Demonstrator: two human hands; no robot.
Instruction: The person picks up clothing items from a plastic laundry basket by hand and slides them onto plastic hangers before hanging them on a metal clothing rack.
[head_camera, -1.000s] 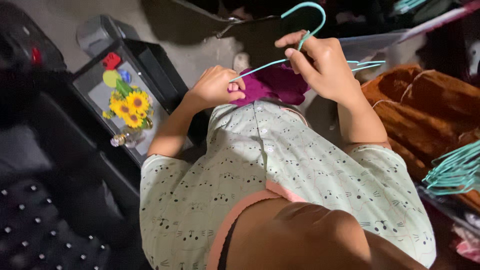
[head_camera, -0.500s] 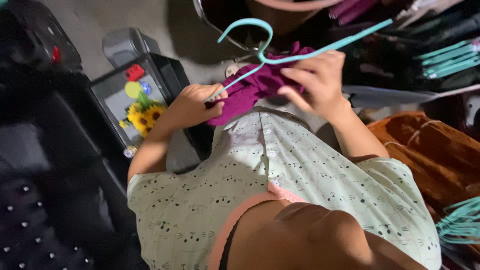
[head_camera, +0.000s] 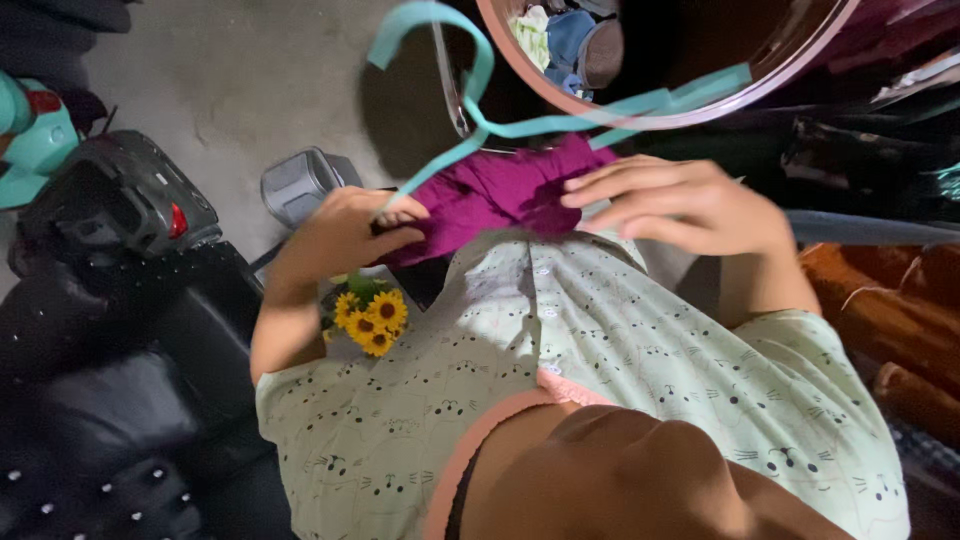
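Bare floor (head_camera: 250, 90) is left open at upper left; passage ahead is blocked by the pink-rimmed basket (head_camera: 690, 110).

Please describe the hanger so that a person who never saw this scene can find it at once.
Look below the round pink tub at the top. The purple cloth lies between both hands, and the hanger rises from it. It is the only thin teal wire with a curved hook.

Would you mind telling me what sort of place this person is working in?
Probably a home laundry corner: a round tub holding clothes, a teal hanger over a purple garment, and orange fabric piled alongside.
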